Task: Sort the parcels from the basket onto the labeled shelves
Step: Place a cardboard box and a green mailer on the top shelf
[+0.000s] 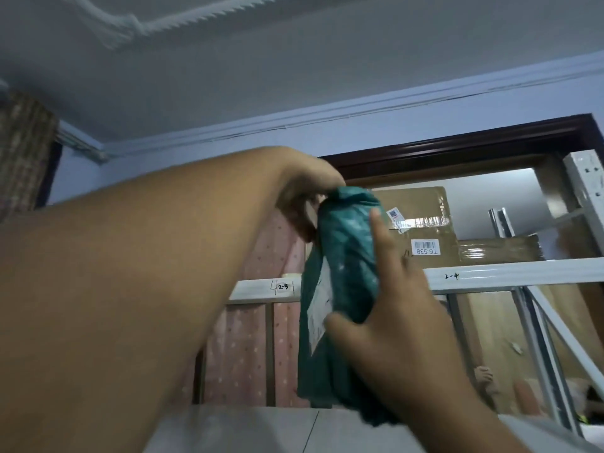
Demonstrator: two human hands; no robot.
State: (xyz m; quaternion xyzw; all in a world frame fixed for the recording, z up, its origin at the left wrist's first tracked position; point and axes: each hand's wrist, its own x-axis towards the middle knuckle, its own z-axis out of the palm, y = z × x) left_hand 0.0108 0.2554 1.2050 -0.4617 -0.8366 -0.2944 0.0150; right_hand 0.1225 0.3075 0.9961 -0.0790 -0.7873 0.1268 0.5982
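A teal plastic parcel (340, 276) was held upright in front of the white shelf rail (510, 276), not yet placed. The left hand (304, 204) pinched its top; the right hand (389, 308) cradled it, fingers curled around. Cardboard boxes (421, 230) already sat on the shelf labelled 2-4. The basket was out of view.

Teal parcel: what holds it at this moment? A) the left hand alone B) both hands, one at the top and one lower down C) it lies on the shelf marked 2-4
B: the left hand grips the bunched top of the teal parcel, and the right hand holds its lower side.
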